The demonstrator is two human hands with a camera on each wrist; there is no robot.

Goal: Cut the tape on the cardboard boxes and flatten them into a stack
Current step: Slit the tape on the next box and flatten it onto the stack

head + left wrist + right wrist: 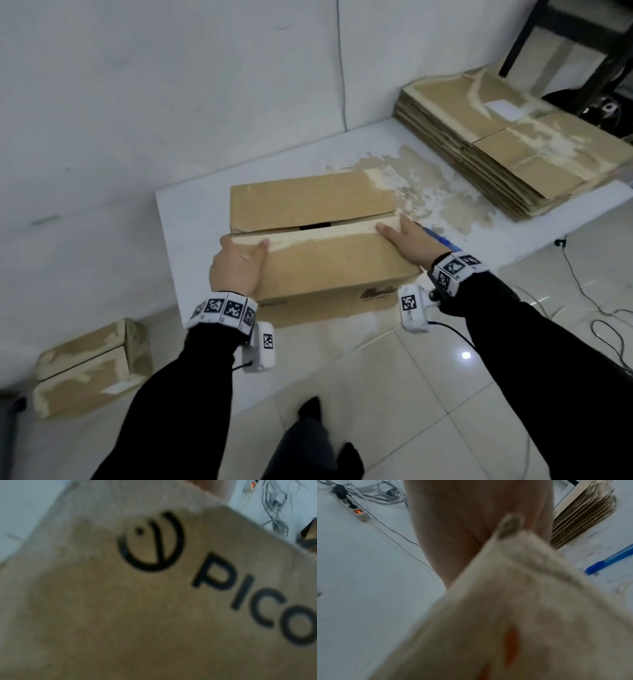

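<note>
While a stack [507, 144] lies flat far right, left hand [236, 270] and right hand [407, 243] grasp a box [322, 246] on the table [191, 240], top seam parted; a floor box [92, 366] stands unflattened, near left.

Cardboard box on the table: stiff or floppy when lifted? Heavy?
Likely stiff: the cardboard box has square edges. Its top flaps gape at the seam, so they may flex under the left hand and right hand. Weight: contents unseen.
</note>
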